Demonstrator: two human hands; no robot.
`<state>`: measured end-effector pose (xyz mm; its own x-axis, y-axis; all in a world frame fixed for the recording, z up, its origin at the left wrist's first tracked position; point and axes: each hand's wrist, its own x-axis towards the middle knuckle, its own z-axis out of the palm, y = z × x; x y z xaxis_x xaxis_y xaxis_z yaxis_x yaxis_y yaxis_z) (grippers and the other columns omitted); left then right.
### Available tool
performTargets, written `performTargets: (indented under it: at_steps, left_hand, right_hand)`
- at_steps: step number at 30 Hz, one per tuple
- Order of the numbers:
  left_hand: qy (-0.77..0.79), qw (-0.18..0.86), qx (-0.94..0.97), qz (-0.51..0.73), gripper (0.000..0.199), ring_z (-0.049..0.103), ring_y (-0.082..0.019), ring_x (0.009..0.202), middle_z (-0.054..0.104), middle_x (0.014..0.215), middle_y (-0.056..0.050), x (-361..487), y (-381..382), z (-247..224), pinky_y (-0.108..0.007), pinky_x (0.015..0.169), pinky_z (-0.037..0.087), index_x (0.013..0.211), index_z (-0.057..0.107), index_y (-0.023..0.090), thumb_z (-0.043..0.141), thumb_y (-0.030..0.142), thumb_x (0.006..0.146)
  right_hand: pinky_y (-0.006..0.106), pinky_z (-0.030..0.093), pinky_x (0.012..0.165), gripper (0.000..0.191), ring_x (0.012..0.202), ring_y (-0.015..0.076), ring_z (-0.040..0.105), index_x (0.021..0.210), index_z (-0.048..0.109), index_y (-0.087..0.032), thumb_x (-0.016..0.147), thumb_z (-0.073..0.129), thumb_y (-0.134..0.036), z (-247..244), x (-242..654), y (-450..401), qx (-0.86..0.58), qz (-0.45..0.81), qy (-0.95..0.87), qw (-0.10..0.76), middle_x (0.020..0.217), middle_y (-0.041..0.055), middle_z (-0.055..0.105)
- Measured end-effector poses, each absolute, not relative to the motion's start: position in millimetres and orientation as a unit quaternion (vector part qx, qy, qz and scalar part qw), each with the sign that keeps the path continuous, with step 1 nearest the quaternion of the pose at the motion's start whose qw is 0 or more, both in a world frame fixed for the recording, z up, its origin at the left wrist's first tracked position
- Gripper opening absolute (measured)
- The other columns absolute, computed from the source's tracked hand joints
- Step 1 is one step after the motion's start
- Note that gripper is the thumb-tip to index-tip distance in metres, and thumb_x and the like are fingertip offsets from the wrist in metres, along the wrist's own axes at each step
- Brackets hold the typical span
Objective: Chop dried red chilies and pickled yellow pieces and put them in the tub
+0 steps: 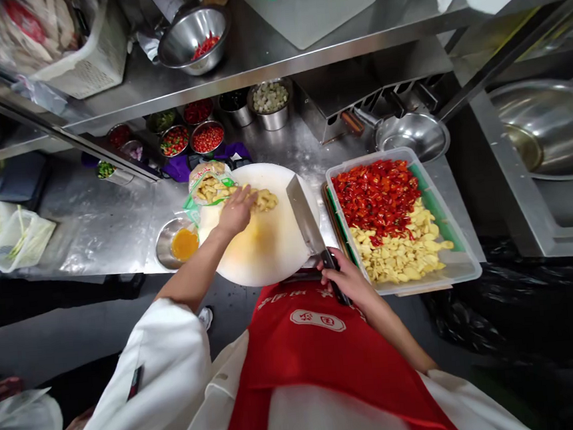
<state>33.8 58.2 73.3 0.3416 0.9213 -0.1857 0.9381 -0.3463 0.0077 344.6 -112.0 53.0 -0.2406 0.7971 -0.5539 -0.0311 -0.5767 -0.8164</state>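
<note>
My right hand [346, 274] is wrapped round the dark handle of a cleaver [305, 215], whose broad blade lies over the right side of a round white cutting board [241, 270]. My left hand [237, 212] is over the board's upper left part, fingers stretched out against pale ginger pieces [266, 200]. Just behind that hand, an opened plastic bag of ginger [210, 187] rests on the board's edge. A yellowish wet stain marks the middle of the board. To its left stands a metal bowl [165, 244] with orange-yellow contents.
A clear plastic tub [464, 267] of chopped red chillies [375, 194] and sliced ginger [401, 253] stands at the right. Metal pots of diced ingredients [270, 100] line the back below a steel shelf [254, 70]. Behind the tub is a metal strainer or bowl [412, 134].
</note>
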Motion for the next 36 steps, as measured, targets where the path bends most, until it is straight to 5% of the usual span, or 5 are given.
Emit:
performTargets:
  at_steps: [5, 15, 21, 25, 36]
  left_hand:
    - [0.475, 0.111, 0.861, -0.146, 0.065, 0.034, -0.028, 0.141, 0.043, 0.152, -0.006, 71.3, 100.5, 60.7, -0.046, 0.121, 0.014, 0.144, 0.046, 0.026, 0.051, 0.013, 0.08]
    - [0.644, 0.087, 0.755, -0.089, 0.034, 0.062, -0.027, 0.101, 0.063, 0.108, -0.013, 76.6, -10.0, 47.2, -0.04, 0.096, 0.044, 0.122, 0.062, 0.02, 0.049, 0.03, 0.092]
    - [0.752, 0.122, 0.647, 0.026, 0.059, 0.058, -0.025, 0.112, 0.049, 0.131, -0.016, 35.0, -89.2, 24.5, -0.034, 0.097, 0.051, 0.144, 0.042, 0.018, 0.055, 0.022, 0.087]
    - [0.74, 0.151, 0.646, 0.114, 0.052, 0.054, -0.024, 0.12, 0.049, 0.135, -0.011, 31.6, -115.2, 21.5, -0.036, 0.107, 0.046, 0.134, 0.053, 0.024, 0.065, 0.035, 0.085]
    - [0.555, 0.117, 0.783, 0.257, 0.019, 0.059, -0.022, 0.102, 0.065, 0.111, -0.01, 17.8, -69.4, -9.5, -0.041, 0.09, 0.05, 0.1, 0.068, 0.019, 0.053, 0.03, 0.096]
  right_hand:
    - [0.023, 0.043, 0.039, 0.031, 0.045, 0.0131, 0.054, 0.102, 0.044, -0.025, 0.079, 0.06, -0.039, 50.0, 342.7, -96.9, -0.601, 0.641, -0.409, 0.247, 0.067, -0.0064, 0.057]
    - [0.03, 0.046, 0.05, 0.068, 0.048, 0.0205, 0.06, 0.15, 0.037, -0.022, 0.087, 0.058, -0.038, 62.8, 354.3, -120.6, -0.624, 0.594, -0.463, 0.208, 0.055, -0.0034, 0.059]
    - [0.04, 0.052, 0.077, 0.059, 0.098, 0.0304, 0.067, 0.143, 0.05, -0.025, 0.087, 0.06, -0.039, 81.0, 362.0, -112.4, -0.563, 0.564, -0.575, 0.188, 0.104, 0.0087, 0.072]
    - [0.041, 0.044, 0.097, 0.048, 0.121, 0.0301, 0.057, 0.14, 0.05, -0.024, 0.093, 0.05, -0.034, 89.1, 356.0, -97.8, -0.482, 0.509, -0.707, 0.096, 0.131, 0.0103, 0.063]
    - [0.031, 0.035, 0.065, 0.024, 0.083, 0.0269, 0.069, 0.111, 0.05, -0.017, 0.102, 0.03, -0.027, 135.7, 298.6, -52.8, -0.404, 0.282, -0.852, -0.179, 0.094, 0.0121, 0.072]
